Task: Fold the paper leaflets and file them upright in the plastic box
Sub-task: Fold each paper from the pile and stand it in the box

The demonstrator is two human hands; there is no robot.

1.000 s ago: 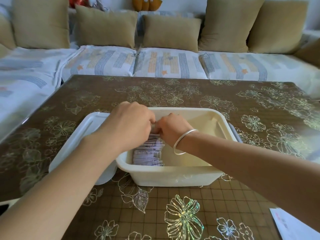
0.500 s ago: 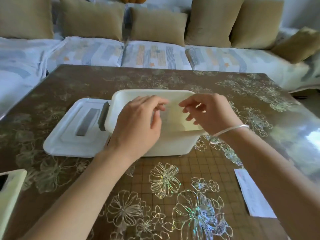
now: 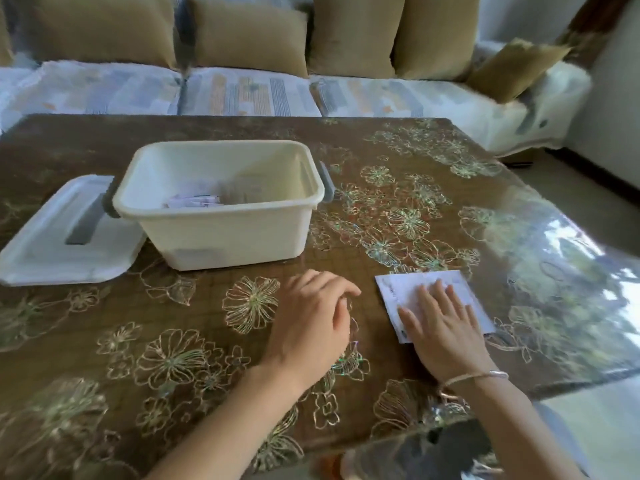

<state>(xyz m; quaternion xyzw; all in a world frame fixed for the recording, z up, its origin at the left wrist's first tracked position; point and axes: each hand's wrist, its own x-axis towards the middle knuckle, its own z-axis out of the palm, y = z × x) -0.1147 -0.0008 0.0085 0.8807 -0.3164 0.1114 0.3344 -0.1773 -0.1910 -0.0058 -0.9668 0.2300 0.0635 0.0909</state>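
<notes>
The right hand [image 3: 446, 327] presses flat, fingers straight, on the leaflet [image 3: 401, 289], which lies apart from the plastic box [image 3: 221, 233]; the left hand [image 3: 311, 317], loosely curled and empty, is just beside. Pin the sheet, align opposite edges, then crease firmly.

Sleeveless bare forearms, thin silver bangle [image 3: 478, 376] at right wrist

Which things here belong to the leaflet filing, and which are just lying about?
Job: flat leaflet under the right hand; left hand; plastic box; folded leaflets inside it.
Lying about: box lid; sofa cushions.
</notes>
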